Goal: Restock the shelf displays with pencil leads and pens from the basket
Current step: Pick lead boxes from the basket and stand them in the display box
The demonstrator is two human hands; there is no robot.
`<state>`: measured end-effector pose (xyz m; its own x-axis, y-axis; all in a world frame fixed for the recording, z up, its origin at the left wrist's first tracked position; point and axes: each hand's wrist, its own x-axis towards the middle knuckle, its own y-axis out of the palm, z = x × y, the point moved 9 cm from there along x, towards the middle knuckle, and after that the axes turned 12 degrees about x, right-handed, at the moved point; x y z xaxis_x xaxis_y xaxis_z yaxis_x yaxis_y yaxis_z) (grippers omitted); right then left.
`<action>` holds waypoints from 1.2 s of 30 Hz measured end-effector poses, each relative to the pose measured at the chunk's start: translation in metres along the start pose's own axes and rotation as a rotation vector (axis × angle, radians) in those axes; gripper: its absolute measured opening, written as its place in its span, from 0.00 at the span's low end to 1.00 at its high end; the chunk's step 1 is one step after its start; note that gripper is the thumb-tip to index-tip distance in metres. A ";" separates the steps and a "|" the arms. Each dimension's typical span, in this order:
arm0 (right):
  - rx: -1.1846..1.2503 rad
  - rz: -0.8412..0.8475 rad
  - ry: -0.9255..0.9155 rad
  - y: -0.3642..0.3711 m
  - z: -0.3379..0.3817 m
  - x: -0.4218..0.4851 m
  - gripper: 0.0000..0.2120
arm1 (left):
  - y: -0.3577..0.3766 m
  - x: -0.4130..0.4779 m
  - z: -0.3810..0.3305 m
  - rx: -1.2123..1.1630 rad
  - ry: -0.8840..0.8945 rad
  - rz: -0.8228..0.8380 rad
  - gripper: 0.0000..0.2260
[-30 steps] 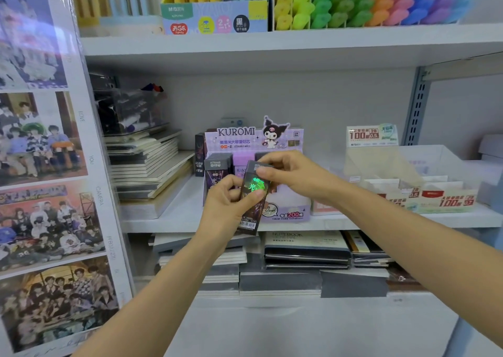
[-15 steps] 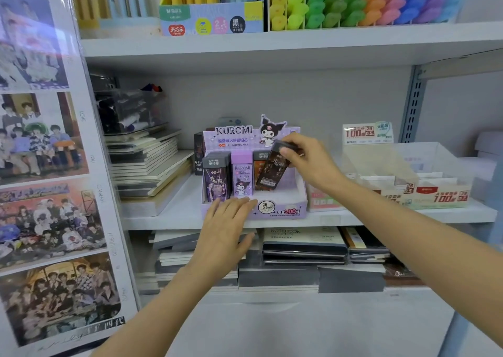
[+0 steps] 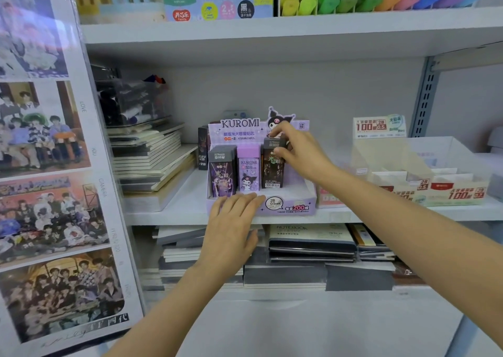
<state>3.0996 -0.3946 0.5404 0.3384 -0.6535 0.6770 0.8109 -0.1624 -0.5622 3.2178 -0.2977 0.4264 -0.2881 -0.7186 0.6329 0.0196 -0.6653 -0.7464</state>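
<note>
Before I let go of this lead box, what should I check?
1. Dark lead box upright in the right slot of the Kuromi tray: ok.
2. Its base fully seated on the tray floor: cannot tell.
3. Purple box beside it upright: ok.
4. Left hand flat on the tray's front lip, steadying: ok.
5. Right hand clear of the box: not ok, it pinches the cap.
6. Basket in view for the next pick: not ok.
</note>
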 end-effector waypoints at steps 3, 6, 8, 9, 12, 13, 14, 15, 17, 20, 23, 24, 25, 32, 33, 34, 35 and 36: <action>-0.048 -0.013 -0.022 0.007 -0.002 -0.005 0.12 | 0.000 -0.001 -0.001 -0.006 -0.005 -0.017 0.26; -0.105 0.000 -0.011 0.012 -0.002 -0.010 0.15 | -0.002 0.000 -0.001 -0.032 -0.016 -0.026 0.26; -0.126 -0.040 -0.050 0.007 0.007 -0.020 0.17 | -0.004 -0.001 -0.001 -0.101 -0.032 -0.036 0.27; -0.105 -0.073 -0.096 0.003 0.014 -0.029 0.17 | -0.006 -0.005 -0.001 -0.139 -0.050 -0.057 0.26; 0.072 -0.105 -0.253 0.002 0.040 -0.075 0.09 | -0.014 -0.031 -0.001 -0.205 -0.129 -0.228 0.22; 0.137 -0.076 -0.271 0.010 0.043 -0.097 0.07 | -0.012 -0.045 -0.001 -0.217 -0.160 -0.283 0.20; 0.197 -0.028 -0.267 0.023 0.042 -0.119 0.06 | -0.003 -0.060 -0.001 -0.234 -0.191 -0.300 0.18; 0.251 0.035 -0.232 0.039 0.036 -0.143 0.05 | 0.012 -0.075 -0.004 -0.266 -0.211 -0.266 0.15; 0.315 0.197 -0.077 0.083 0.007 -0.191 0.05 | 0.060 -0.107 -0.015 -0.370 -0.251 -0.046 0.10; 0.341 0.486 0.219 0.156 -0.053 -0.277 0.05 | 0.147 -0.182 -0.045 -0.469 -0.335 0.451 0.04; 0.286 0.705 0.427 0.212 -0.111 -0.365 0.05 | 0.213 -0.271 -0.081 -0.452 -0.333 0.838 0.05; 0.262 0.757 0.493 0.222 -0.126 -0.389 0.06 | 0.224 -0.295 -0.088 -0.437 -0.341 0.920 0.06; 0.237 0.823 0.551 0.234 -0.140 -0.418 0.07 | 0.235 -0.319 -0.096 -0.417 -0.345 0.990 0.07; 0.046 0.997 0.702 0.277 -0.198 -0.539 0.18 | 0.277 -0.399 -0.131 -0.276 -0.404 1.193 0.22; 0.055 0.978 0.731 0.277 -0.204 -0.544 0.19 | 0.280 -0.398 -0.132 -0.269 -0.425 1.186 0.23; 0.076 0.954 0.756 0.278 -0.210 -0.548 0.20 | 0.284 -0.398 -0.132 -0.286 -0.458 1.177 0.22; 0.104 0.931 0.774 0.278 -0.213 -0.551 0.20 | 0.287 -0.396 -0.131 -0.333 -0.513 1.163 0.21; 0.126 0.914 0.781 0.278 -0.216 -0.551 0.20 | 0.289 -0.394 -0.127 -0.398 -0.578 1.141 0.18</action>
<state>3.0359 -0.2387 -0.0918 0.4667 -0.7668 -0.4408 0.4781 0.6380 -0.6036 3.2152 -0.1808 -0.0653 0.1481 -0.8762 -0.4586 -0.3305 0.3932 -0.8580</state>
